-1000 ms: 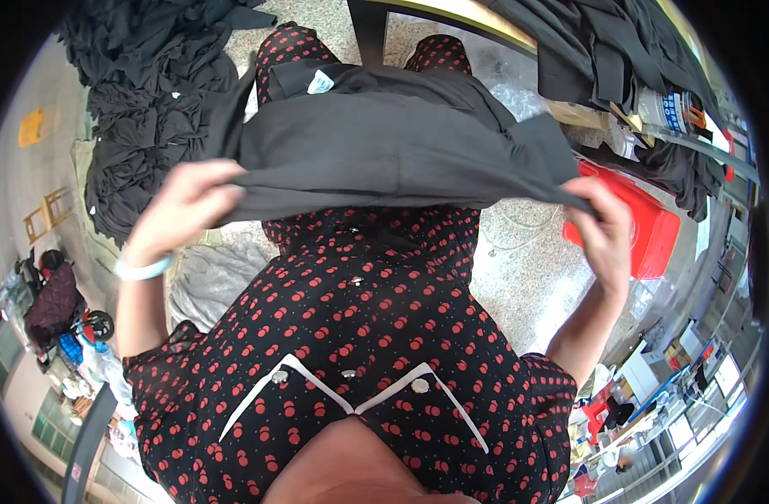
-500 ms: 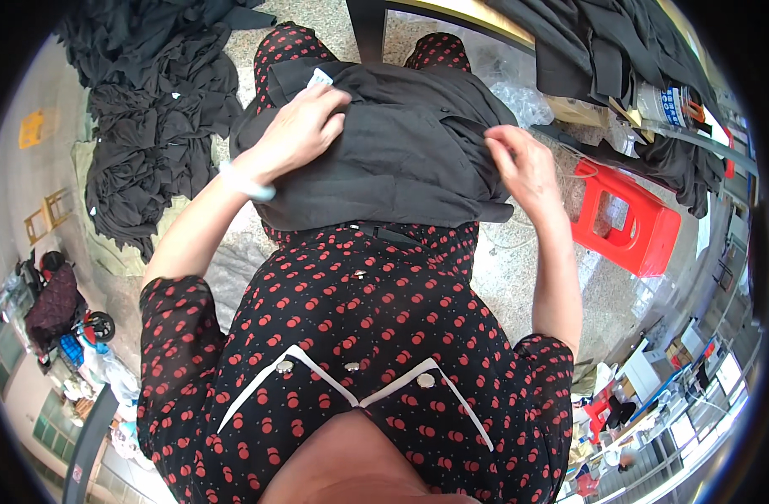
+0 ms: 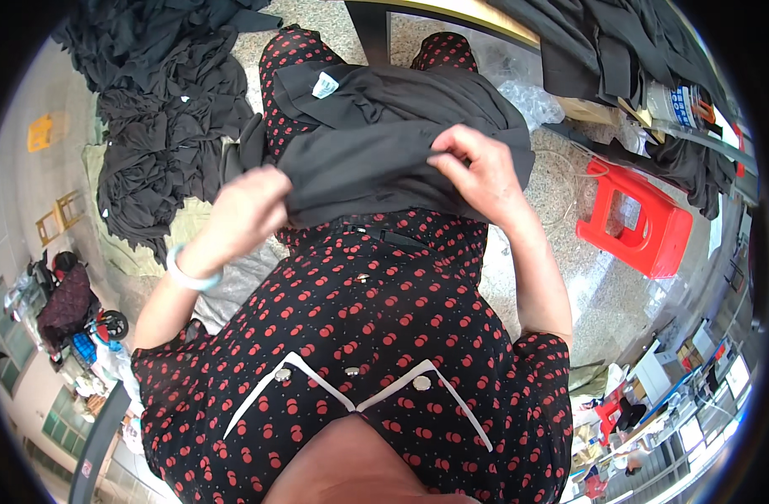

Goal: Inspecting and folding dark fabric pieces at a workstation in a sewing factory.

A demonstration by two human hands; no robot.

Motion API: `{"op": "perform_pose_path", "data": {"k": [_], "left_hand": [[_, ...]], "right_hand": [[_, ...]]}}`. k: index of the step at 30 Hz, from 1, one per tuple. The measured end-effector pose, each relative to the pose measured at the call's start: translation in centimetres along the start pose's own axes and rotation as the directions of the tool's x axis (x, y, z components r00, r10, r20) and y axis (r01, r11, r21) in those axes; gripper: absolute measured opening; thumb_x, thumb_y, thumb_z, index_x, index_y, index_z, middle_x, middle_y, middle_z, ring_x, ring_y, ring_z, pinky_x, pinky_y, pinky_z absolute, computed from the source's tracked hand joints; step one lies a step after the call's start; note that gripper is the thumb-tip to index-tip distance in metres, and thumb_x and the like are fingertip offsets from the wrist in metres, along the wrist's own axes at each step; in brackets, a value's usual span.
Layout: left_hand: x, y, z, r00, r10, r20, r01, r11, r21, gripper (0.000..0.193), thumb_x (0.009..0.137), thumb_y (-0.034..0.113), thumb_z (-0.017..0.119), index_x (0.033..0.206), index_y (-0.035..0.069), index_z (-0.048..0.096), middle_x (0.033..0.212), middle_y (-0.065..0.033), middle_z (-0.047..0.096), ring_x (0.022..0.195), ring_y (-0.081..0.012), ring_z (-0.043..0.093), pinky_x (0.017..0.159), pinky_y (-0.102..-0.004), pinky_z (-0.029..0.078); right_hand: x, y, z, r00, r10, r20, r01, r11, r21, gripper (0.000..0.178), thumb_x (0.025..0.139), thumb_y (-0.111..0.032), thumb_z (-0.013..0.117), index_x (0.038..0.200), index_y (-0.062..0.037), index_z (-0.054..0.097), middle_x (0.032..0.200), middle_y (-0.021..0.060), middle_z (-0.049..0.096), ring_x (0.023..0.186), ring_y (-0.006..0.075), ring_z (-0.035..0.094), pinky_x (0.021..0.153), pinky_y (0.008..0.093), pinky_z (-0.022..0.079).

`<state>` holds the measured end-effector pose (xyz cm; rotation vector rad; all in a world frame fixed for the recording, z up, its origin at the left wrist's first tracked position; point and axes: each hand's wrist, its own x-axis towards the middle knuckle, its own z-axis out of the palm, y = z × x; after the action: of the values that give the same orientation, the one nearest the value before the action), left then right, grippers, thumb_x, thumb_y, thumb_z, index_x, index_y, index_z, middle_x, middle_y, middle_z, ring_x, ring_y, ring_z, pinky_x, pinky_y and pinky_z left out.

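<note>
Dark garment (image 3: 384, 97) across person's lap (image 3: 284, 126), folds loose, white tag (image 3: 324, 85) near upper left. Right hand (image 3: 481, 172) over garment's right half: thumb and index finger together, clamped on garment edge. Left hand (image 3: 250, 210), blurred, at garment's left edge: fingers curled; whether they grip cloth, cannot tell. Pale wristband (image 3: 193, 270) on left wrist. Left: heap (image 3: 162, 126) of dark cloth. Right: red stool (image 3: 640, 220) on floor (image 3: 603, 307). Upper right: table (image 3: 485, 23), dark fabric (image 3: 582, 50) hanging over edge.
</note>
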<state>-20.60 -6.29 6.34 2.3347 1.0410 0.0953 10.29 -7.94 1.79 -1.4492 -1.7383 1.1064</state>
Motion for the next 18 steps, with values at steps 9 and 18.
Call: {"op": "perform_pose_path", "data": {"k": [9,18], "left_hand": [[8.2,-0.4,4.8,0.999,-0.015,-0.029,0.006,0.961,-0.278,0.025,0.08,0.025,0.056,0.077,0.0,0.056,0.075,-0.0153,0.054,0.073,-0.0283,0.055,0.062,-0.0353,0.043],[12.7,2.2,7.5,0.996,0.092,-0.01,-0.086,0.884,-0.459,0.027,0.072,0.021,0.063,0.066,-0.003,0.05,0.062,-0.0218,0.05,0.06,-0.0342,0.054,0.055,-0.0423,0.04]], "right_hand": [[-2.1,0.7,1.7,0.984,-0.028,0.178,0.041,0.997,-0.067,0.016,0.072,-0.007,0.06,0.087,-0.0031,0.058,0.081,0.0115,0.057,0.071,0.0237,0.058,0.062,0.0309,0.046],[-2.0,-1.4,3.5,0.997,0.03,0.073,-0.03,1.0,-0.006,0.016,0.075,-0.018,0.062,0.081,-0.0036,0.059,0.074,0.0141,0.058,0.069,0.0309,0.058,0.06,0.0373,0.045]]}}
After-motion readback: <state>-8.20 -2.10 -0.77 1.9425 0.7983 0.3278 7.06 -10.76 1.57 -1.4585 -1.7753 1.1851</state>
